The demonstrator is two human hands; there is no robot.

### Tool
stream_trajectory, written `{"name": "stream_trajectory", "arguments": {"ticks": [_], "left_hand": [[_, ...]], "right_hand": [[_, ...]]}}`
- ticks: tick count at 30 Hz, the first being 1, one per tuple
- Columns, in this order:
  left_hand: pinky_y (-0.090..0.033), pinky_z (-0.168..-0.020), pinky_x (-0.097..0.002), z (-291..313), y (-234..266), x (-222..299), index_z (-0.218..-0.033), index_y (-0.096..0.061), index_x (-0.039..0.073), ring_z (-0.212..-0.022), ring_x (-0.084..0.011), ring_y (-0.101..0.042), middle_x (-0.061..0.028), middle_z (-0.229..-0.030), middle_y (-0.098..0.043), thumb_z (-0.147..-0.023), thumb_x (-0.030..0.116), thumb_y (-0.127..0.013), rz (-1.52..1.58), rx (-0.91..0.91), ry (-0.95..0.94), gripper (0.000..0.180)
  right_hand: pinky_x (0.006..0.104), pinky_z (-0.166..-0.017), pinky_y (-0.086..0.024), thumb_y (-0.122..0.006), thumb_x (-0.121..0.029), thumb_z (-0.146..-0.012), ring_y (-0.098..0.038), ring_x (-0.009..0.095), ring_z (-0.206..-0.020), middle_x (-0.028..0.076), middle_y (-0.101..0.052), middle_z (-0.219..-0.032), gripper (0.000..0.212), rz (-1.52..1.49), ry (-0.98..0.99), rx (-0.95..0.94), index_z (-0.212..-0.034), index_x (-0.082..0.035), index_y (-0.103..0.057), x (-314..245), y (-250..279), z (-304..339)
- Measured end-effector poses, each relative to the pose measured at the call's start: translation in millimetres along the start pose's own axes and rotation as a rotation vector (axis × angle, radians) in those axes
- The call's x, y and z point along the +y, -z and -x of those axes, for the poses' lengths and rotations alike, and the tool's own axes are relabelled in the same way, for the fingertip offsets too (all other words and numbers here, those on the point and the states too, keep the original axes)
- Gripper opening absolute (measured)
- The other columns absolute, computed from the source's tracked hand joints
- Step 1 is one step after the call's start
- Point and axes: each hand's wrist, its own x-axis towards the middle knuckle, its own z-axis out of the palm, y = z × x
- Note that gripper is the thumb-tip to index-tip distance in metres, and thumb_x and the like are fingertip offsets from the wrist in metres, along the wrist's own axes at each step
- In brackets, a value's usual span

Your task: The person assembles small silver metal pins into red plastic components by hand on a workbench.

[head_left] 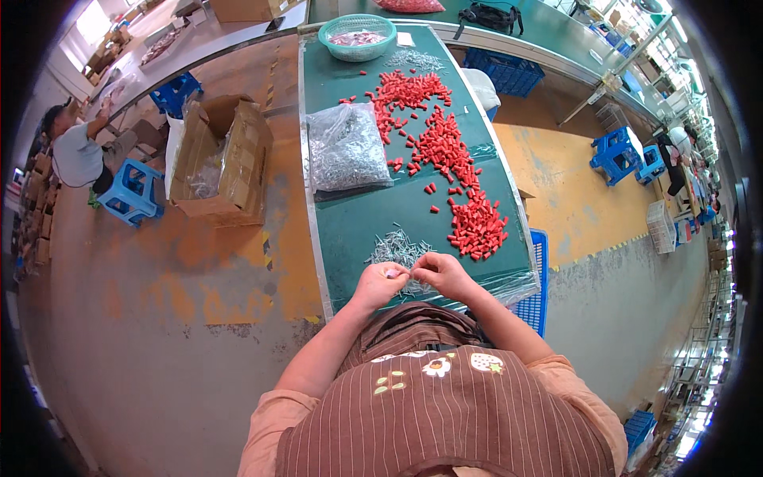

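Note:
My left hand (380, 285) and my right hand (445, 275) meet at the near end of a green-topped table (350, 226). Both are closed, fingertips pinched together over a loose pile of thin silvery screws or pins (397, 246). Something small and pale shows in the left hand, too small to name; whatever the right fingertips pinch is hidden. Just beyond my right hand lies a heap of short red plastic sleeves or caps (477, 226), which stretches up the table. A clear plastic bag (347, 147) full of small silvery pieces rests at the left edge.
A teal basket (358, 49) and another silvery pile (415, 60) are at the table's far end. To the left stand an open cardboard box (246, 163) and a blue stool (133, 191), with a seated person (78, 147). A blue crate (531, 298) sits beside the table's right edge.

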Motion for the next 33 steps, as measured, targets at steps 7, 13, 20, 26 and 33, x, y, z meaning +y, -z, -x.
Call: {"name": "stream_trajectory", "arguments": {"ticks": [7,13,20,26,33], "left_hand": [[-0.039,-0.053,-0.0196,-6,5,1,-0.079,-0.066,0.002,-0.059,-0.0023,-0.048,0.0047,-0.068,-0.058,-0.078,0.012,-0.068,0.263,0.031,0.130,0.010],[-0.043,-0.054,-0.0229,3,-4,-9,-0.076,-0.066,0.002,-0.060,-0.0071,-0.054,-0.0012,-0.069,-0.062,-0.076,0.013,-0.070,-0.094,0.231,-0.160,0.012],[-0.046,-0.059,-0.0324,3,-16,-15,-0.076,-0.064,0.005,-0.063,-0.0185,-0.059,-0.0097,-0.069,-0.062,-0.074,0.022,-0.067,-0.100,0.139,-0.190,0.018],[-0.041,-0.055,-0.0266,1,-13,-17,-0.072,-0.060,0.004,-0.058,-0.0085,-0.047,-0.0024,-0.061,-0.054,-0.075,0.016,-0.066,-0.028,0.132,-0.158,0.015],[-0.042,-0.056,-0.0292,1,-31,-18,-0.074,-0.060,0.003,-0.059,-0.0124,-0.050,-0.0064,-0.063,-0.056,-0.076,0.018,-0.066,-0.081,0.293,-0.161,0.016]], "right_hand": [[0.0302,-0.063,-0.046,-0.063,-0.013,-0.079,-0.058,0.018,-0.069,0.009,-0.060,-0.077,0.014,0.176,0.082,0.283,-0.086,-0.002,-0.060,-4,-2,-3],[0.0365,-0.063,-0.046,-0.062,-0.022,-0.080,-0.058,0.028,-0.069,0.014,-0.060,-0.074,0.021,0.282,0.064,0.156,-0.081,-0.002,-0.060,-30,-11,5],[0.0297,-0.055,-0.045,-0.064,-0.017,-0.077,-0.055,0.014,-0.058,0.008,-0.061,-0.064,0.017,0.228,-0.020,0.191,-0.078,0.000,-0.062,-2,-15,9],[0.0292,-0.055,-0.045,-0.063,-0.013,-0.073,-0.055,0.013,-0.056,0.008,-0.061,-0.063,0.016,0.213,-0.068,0.207,-0.076,0.002,-0.061,1,-19,-1],[0.0318,-0.051,-0.045,-0.065,-0.013,-0.067,-0.055,0.016,-0.053,0.011,-0.060,-0.059,0.014,0.283,-0.037,0.323,-0.066,0.001,-0.059,6,-17,-5]]}}
